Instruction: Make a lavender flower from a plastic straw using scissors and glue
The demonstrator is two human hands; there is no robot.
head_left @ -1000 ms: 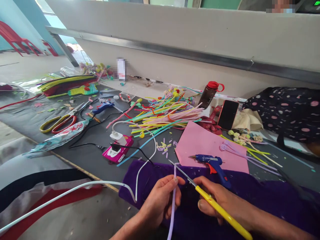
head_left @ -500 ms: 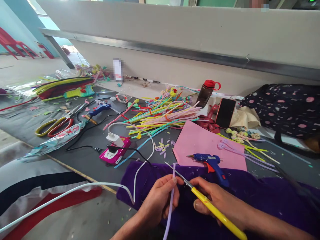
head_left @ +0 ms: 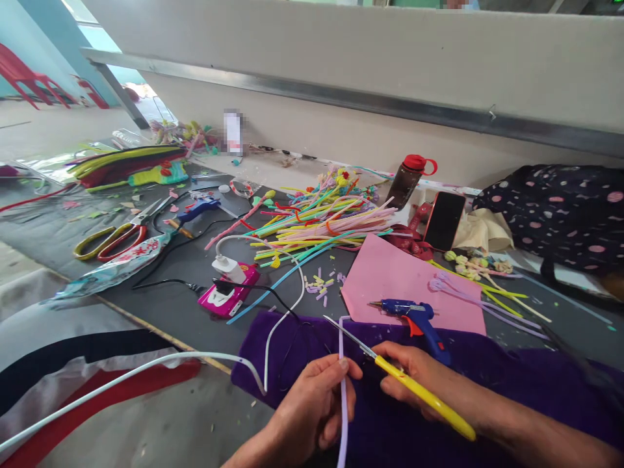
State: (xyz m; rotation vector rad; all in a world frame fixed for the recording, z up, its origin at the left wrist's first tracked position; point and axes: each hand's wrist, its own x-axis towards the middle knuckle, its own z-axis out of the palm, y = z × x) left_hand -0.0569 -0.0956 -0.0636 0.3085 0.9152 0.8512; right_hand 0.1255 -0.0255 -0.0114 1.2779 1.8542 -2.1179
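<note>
A lilac pipe cleaner is pinched between the thumb and fingers of my left hand; its bent top end rises above the fingertips. My right hand grips yellow-handled scissors. Their blades lie across the upper part of the pipe cleaner, close to its bend; whether they touch it I cannot tell. Both hands are over a purple cloth. Just beyond the scissors, a blue glue gun rests on a pink sheet. Short cut bits lie to the left of the sheet.
A bundle of colored pipe cleaners lies mid-table. A white cable runs from the magenta power strip. Larger scissors are at left. Behind the sheet stand a dark bottle and a phone, with a patterned bag to the right.
My left hand has slid slightly down the pipe cleaner, leaving more of its top end above the fingers. The scissors have shifted only a little. The whole view has moved slightly.
</note>
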